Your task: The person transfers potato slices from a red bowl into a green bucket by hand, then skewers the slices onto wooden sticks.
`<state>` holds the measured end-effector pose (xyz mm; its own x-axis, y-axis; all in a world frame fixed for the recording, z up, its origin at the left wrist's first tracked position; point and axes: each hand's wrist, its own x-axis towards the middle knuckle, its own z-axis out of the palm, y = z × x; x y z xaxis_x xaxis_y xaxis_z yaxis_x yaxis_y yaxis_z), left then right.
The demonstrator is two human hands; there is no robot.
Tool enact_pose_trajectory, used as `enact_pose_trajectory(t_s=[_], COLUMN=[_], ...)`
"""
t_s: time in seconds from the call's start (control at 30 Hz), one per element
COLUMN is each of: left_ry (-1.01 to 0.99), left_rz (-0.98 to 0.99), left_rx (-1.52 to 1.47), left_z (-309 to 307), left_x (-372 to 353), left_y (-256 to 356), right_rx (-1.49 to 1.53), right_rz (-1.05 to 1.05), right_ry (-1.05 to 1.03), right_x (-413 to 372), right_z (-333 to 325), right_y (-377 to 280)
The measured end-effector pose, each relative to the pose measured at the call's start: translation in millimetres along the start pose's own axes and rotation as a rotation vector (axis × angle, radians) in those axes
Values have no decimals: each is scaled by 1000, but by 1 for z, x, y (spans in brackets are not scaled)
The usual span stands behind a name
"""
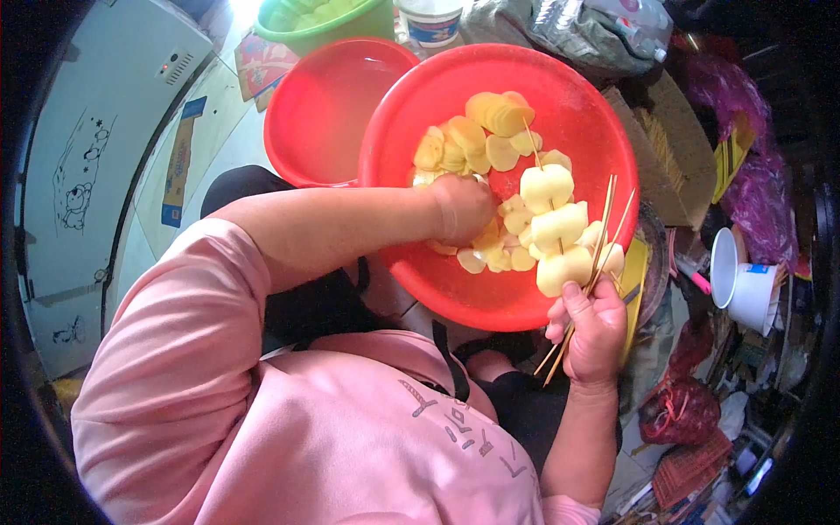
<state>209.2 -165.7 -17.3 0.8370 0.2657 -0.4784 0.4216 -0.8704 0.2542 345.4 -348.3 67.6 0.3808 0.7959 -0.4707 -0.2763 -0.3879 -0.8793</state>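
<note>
My left hand (465,210) is in the large red basin (481,302), curled among pale yellow slices (501,153); its fingertips and anything between them are hidden. Closed around several thin wooden skewers (605,229), my right hand (595,331) is at the basin's lower right rim. Its thumb lies against the lowest of the pale yellow pieces (564,271) threaded one above another on a skewer. The bare tip of that skewer points up over the basin. More slices lie heaped on the basin's upper left and middle.
A smaller red basin (319,114) with liquid stands at the upper left, beside a green tub (337,33) and a white bucket (431,24). On the right are a cardboard box (669,149), purple plastic (757,175), a white container (748,289) and a red mesh bag (681,411).
</note>
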Motion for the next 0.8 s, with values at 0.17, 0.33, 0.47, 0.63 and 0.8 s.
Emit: enact_pose_trajectory(t_s=[0.17,0.33,0.47,0.63,0.8], left_ry=[-55,211,393,253,261], left_rz=[-32,-239,-228,-187,-291], left_rx=[-248,-839,-1606,-1221,-1321], left_z=[-31,-54,-65,-60,-58], left_x=[5,7,4,4,-2], left_y=[-15,-42,-46,-55,-53], right_rx=[-9,-33,-53,-32,-33], right_rz=[-2,25,26,5,9], right_ry=[1,2,-8,-2,-12], right_x=[-4,-5,-4,-5,-5], right_z=[-2,-1,-2,0,-1], right_y=[1,-2,0,-1,0])
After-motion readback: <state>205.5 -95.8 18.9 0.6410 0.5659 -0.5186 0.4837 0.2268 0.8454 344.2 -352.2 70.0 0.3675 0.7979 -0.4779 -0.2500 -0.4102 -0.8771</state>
